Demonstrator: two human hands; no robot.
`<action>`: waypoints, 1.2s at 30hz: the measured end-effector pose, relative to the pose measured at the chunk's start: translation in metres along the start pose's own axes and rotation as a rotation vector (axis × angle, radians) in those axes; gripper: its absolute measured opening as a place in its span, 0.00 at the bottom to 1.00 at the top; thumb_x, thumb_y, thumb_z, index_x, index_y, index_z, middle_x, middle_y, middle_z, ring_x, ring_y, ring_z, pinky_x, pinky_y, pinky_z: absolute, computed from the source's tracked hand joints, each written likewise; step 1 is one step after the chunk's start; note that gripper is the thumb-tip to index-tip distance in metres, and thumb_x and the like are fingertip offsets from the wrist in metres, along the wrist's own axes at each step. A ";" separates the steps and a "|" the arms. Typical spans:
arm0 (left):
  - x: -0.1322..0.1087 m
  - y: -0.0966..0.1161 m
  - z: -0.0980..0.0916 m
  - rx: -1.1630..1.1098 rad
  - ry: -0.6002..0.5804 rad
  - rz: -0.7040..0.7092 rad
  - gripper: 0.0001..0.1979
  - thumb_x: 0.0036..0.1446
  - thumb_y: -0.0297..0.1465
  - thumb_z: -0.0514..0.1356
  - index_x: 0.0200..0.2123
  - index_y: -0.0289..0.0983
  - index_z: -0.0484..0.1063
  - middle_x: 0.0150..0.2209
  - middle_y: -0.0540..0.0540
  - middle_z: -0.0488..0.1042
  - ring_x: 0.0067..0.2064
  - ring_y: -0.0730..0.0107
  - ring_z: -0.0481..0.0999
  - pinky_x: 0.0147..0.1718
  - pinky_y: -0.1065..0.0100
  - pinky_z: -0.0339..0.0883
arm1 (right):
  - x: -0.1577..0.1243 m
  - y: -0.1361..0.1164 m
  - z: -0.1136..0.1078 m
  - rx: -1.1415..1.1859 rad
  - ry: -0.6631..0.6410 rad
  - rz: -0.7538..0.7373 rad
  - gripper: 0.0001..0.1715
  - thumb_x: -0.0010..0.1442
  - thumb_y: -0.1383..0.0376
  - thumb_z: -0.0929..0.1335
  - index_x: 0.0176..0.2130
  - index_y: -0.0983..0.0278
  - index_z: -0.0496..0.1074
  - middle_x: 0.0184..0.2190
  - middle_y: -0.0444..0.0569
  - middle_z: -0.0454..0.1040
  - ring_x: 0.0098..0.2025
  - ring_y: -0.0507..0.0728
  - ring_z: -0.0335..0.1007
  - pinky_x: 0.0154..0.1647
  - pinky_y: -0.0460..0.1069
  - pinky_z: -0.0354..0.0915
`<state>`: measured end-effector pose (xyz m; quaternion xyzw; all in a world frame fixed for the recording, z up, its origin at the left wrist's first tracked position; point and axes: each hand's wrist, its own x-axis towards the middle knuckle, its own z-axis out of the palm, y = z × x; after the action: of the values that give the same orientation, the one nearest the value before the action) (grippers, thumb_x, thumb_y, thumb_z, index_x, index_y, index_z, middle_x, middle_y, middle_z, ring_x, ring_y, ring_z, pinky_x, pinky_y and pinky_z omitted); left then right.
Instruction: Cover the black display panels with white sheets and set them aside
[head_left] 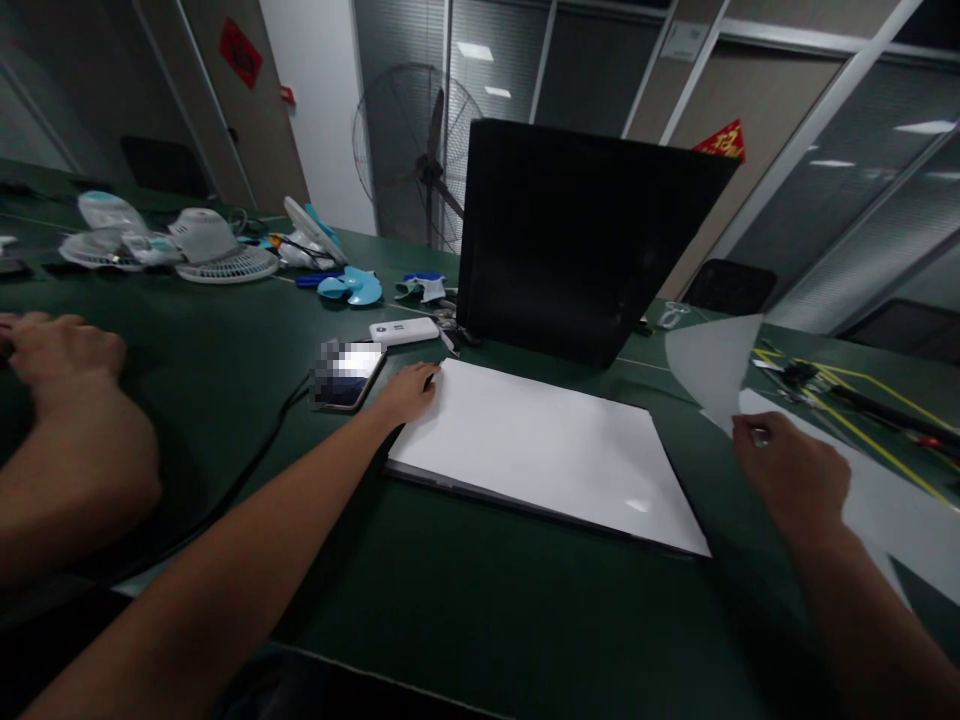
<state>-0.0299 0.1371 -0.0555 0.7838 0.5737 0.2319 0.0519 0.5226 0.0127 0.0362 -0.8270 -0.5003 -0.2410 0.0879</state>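
Note:
A flat white panel (pixel 540 440) with a thin dark edge lies on the green table in front of me. My left hand (pixel 409 393) grips its left edge near the far corner; the fingertips are partly hidden. Off to the panel's right, my right hand (pixel 791 465) pinches a thin, translucent white sheet (pixel 709 365) by its lower corner. This sheet is raised and curls upward, apart from the panel. Beneath and beyond the right hand, more white sheet material (pixel 907 510) lies on the table.
A large black screen-like panel (pixel 577 240) stands tilted behind the white one. A phone (pixel 349 375), a white device (pixel 405 331), and blue fan blades (pixel 351 287) lie left. Another person's arm (pixel 67 430) rests at far left. Fan parts (pixel 225 250) sit farther back.

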 end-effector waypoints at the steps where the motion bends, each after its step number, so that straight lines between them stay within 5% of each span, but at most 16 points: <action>1: -0.001 0.001 -0.001 0.002 -0.002 -0.001 0.25 0.65 0.30 0.53 0.62 0.36 0.75 0.65 0.37 0.76 0.66 0.52 0.74 0.69 0.55 0.62 | -0.005 -0.013 -0.011 0.001 -0.011 -0.075 0.28 0.74 0.49 0.59 0.53 0.59 0.79 0.41 0.57 0.83 0.41 0.68 0.79 0.39 0.56 0.66; 7: -0.003 0.007 -0.007 0.004 -0.010 -0.011 0.21 0.68 0.31 0.53 0.60 0.41 0.77 0.65 0.41 0.76 0.69 0.53 0.71 0.70 0.55 0.59 | -0.076 -0.112 -0.053 0.106 -0.266 -0.793 0.19 0.75 0.59 0.60 0.52 0.56 0.79 0.54 0.49 0.82 0.49 0.61 0.79 0.44 0.52 0.72; 10: -0.003 0.009 -0.009 0.001 -0.023 -0.009 0.21 0.72 0.33 0.50 0.58 0.39 0.78 0.65 0.39 0.76 0.69 0.51 0.72 0.70 0.54 0.59 | -0.115 -0.157 -0.066 0.111 -0.289 -1.054 0.20 0.74 0.67 0.61 0.53 0.59 0.79 0.55 0.51 0.82 0.52 0.62 0.79 0.48 0.54 0.74; 17: -0.004 0.011 -0.012 0.013 -0.034 -0.030 0.27 0.77 0.41 0.42 0.56 0.38 0.79 0.62 0.40 0.78 0.69 0.54 0.71 0.68 0.55 0.62 | -0.141 -0.204 -0.081 0.214 -0.276 -1.196 0.19 0.75 0.66 0.62 0.55 0.61 0.79 0.55 0.54 0.81 0.52 0.60 0.80 0.49 0.52 0.75; 22: -0.003 0.008 -0.010 0.044 -0.039 -0.041 0.21 0.68 0.42 0.59 0.59 0.40 0.78 0.62 0.40 0.78 0.70 0.48 0.70 0.68 0.54 0.62 | -0.149 -0.205 -0.072 0.369 -0.225 -1.284 0.20 0.76 0.61 0.63 0.58 0.59 0.78 0.58 0.52 0.80 0.56 0.61 0.78 0.53 0.55 0.75; 25: -0.002 0.006 -0.007 0.054 -0.038 -0.051 0.24 0.66 0.38 0.61 0.63 0.39 0.75 0.64 0.40 0.77 0.71 0.48 0.68 0.69 0.55 0.60 | -0.141 -0.195 -0.058 0.466 -0.158 -1.239 0.23 0.75 0.56 0.64 0.62 0.59 0.77 0.60 0.51 0.79 0.60 0.62 0.76 0.59 0.59 0.73; 28: -0.002 0.004 -0.006 0.057 -0.039 -0.057 0.26 0.65 0.35 0.60 0.65 0.39 0.73 0.65 0.41 0.76 0.71 0.50 0.68 0.70 0.55 0.60 | -0.102 -0.164 -0.032 0.488 -0.029 -1.026 0.26 0.76 0.54 0.62 0.63 0.60 0.76 0.60 0.53 0.79 0.62 0.63 0.74 0.64 0.62 0.69; 33: -0.003 0.004 -0.007 0.063 -0.053 -0.046 0.26 0.61 0.30 0.59 0.62 0.42 0.76 0.68 0.45 0.73 0.72 0.51 0.67 0.71 0.53 0.59 | -0.009 -0.047 0.053 0.324 0.077 -0.495 0.36 0.75 0.50 0.58 0.68 0.68 0.70 0.69 0.65 0.68 0.72 0.68 0.60 0.71 0.65 0.58; 36: -0.002 0.005 -0.008 0.070 -0.062 -0.035 0.25 0.60 0.29 0.59 0.60 0.44 0.78 0.68 0.47 0.73 0.72 0.52 0.67 0.71 0.53 0.59 | 0.023 0.034 0.113 0.197 -0.086 -0.104 0.48 0.71 0.41 0.56 0.71 0.71 0.66 0.74 0.74 0.54 0.77 0.72 0.49 0.68 0.71 0.55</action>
<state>-0.0298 0.1318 -0.0477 0.7818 0.5933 0.1863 0.0460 0.5961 0.0579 -0.0470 -0.7968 -0.5671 -0.1591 0.1346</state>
